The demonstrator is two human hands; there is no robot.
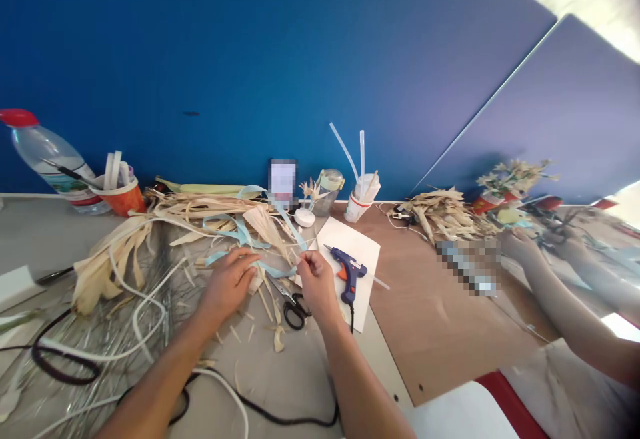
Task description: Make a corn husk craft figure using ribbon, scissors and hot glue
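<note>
A light blue strip (276, 270), perhaps dyed husk or ribbon, runs between my two hands above the table. My right hand (319, 283) pinches its right end between thumb and fingers. My left hand (231, 282) is closed on the strip further left, thumb and fingers together and pointing right. Below and between the hands lie black-handled scissors (295, 312), partly hidden by my right hand. Just right of that hand, a blue glue gun (347, 271) rests on a white sheet (367, 245). More blue strips (240, 231) lie among dried corn husks (195, 209) behind my hands.
Cables (145, 299) and husk scraps cover the left side. A bottle (55, 159), a red cup (123, 195), a phone (283, 182), a small husk flower (313, 193) and a cup of glue sticks (357, 205) line the partition. At right, another person's arms (550, 299) reach over the table.
</note>
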